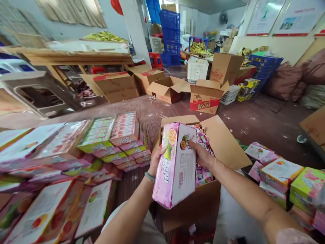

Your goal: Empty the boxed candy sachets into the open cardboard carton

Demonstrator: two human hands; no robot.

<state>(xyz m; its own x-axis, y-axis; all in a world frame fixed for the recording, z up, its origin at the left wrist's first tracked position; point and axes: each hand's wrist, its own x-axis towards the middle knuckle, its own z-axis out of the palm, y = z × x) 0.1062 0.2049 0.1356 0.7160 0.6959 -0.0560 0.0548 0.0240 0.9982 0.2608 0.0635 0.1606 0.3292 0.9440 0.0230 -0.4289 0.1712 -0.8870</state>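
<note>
Pale blue wall [115, 25] at eleven o'clock, fitted with a beige curtain [73, 12]. Wooden table [83, 58] below it. Dark reddish-brown floor [243, 118] at center. Wall posters [296, 18] at one o'clock; daylight enters at twelve o'clock.

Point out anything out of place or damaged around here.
Small white scraps litter the reddish-brown floor beyond the open brown cardboard carton, like stray litter. The colourful fruit-printed cardboard boxes on the right sit jumbled, at mismatched angles. No damage shows clearly.

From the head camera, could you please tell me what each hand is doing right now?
Left hand: holding the purple box by its side.
Right hand: holding the same box's other side.
</note>
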